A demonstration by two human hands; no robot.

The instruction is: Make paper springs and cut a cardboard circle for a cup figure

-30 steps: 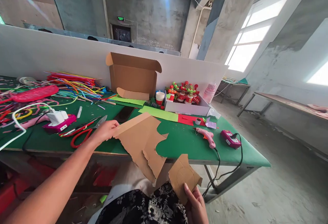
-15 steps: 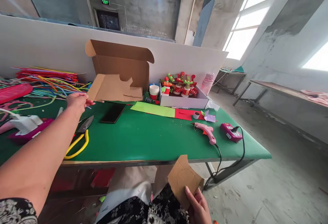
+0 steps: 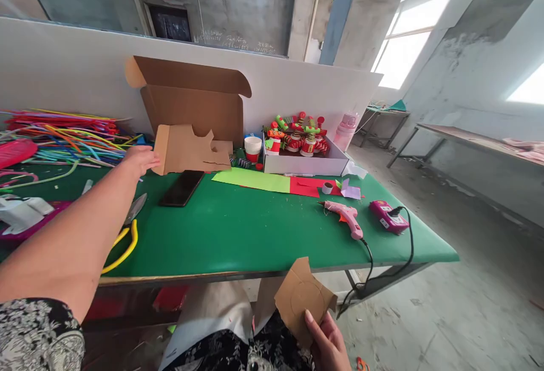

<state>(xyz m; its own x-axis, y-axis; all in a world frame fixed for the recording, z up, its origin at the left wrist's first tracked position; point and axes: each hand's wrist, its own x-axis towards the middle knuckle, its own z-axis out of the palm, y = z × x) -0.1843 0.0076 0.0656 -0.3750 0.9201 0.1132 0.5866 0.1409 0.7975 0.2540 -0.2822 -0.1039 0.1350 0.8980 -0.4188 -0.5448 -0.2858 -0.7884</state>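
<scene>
My right hand, low in front of my lap, pinches a small brown cardboard piece with a circle drawn on it. My left hand reaches across the green table to a larger cut cardboard sheet. Its fingers are stretched out against the sheet's left edge. That sheet leans against an open cardboard box with a raised lid. Below my left forearm lie scissors with yellow handles, partly covered by the arm. A black phone rests just in front of the sheet.
Colourful pipe cleaners are heaped at the left. Paper cups stand beside a white box of spring-bodied figures. Green and red paper strips lie in front. A pink glue gun and a purple power socket trail cords off the right edge.
The larger cardboard sheet has come down and back against the box, and my left hand's fingers have straightened at its edge. My right hand still holds the small piece. The view has shifted slightly.
</scene>
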